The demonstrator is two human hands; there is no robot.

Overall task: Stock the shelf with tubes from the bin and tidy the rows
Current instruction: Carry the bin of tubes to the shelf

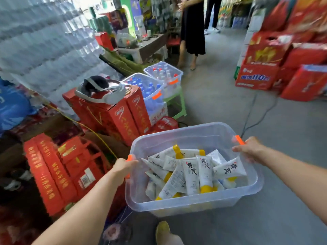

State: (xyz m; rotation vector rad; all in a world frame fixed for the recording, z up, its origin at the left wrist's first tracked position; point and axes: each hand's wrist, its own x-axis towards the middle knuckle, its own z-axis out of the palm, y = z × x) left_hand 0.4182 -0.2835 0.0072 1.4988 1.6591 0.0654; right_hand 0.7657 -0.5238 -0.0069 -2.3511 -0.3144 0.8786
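A clear plastic bin (194, 204) hangs between both hands: the left hand (123, 166) has its grip curled over the near-left rim at an orange clip, the right hand (251, 149) clasps the far-right rim beside another, and white tubes with yellow caps (191, 172) lie jumbled inside. Stacked red cartons (113, 117) stand close to the bin's left edge, while open grey floor (292, 138) runs ahead and rightward. Beyond, blurred red boxes (265, 68) edge the aisle and a standing person (192, 32) is cut off above.
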